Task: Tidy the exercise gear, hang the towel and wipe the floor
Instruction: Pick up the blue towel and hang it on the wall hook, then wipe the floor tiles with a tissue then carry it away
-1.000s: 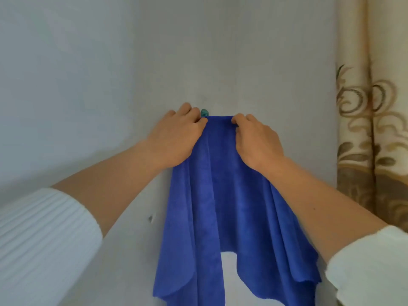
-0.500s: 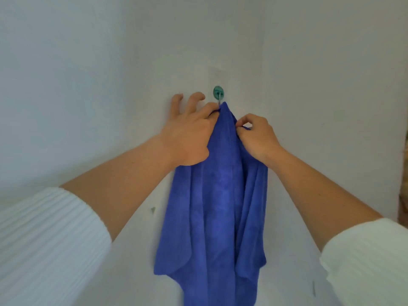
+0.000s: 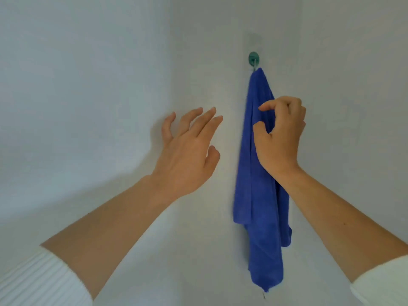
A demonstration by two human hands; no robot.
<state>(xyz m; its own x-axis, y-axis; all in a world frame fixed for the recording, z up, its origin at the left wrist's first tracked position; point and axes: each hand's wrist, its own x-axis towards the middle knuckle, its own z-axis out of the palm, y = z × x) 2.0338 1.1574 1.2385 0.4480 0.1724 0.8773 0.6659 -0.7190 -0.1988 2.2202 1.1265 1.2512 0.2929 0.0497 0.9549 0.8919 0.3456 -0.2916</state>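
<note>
Both hands off the cloth now. Half a second ago they were pinching the top of the blue towel (image 3: 260, 173) at the green wall hook (image 3: 253, 59); a second ago they were spreading its upper edge flat against the wall.

Left hand (image 3: 187, 155): well to the left of the hook and lower, fingers (image 3: 205, 120) spread and released, holding nothing, clear of the fabric.

Right hand (image 3: 279, 138): below the hook, in front of the towel's upper half, thumb and forefinger parted in a loose curl. Looks released; whether the fingertips graze the cloth I cannot tell.

Towel: hangs straight down from the hook by a gathered point, bunched in long folds against the white wall (image 3: 88, 85), carrying its own weight.

Reading: hanging step looks done. Exercise gear and floor are out of view; those parts can't be judged from here.
</note>
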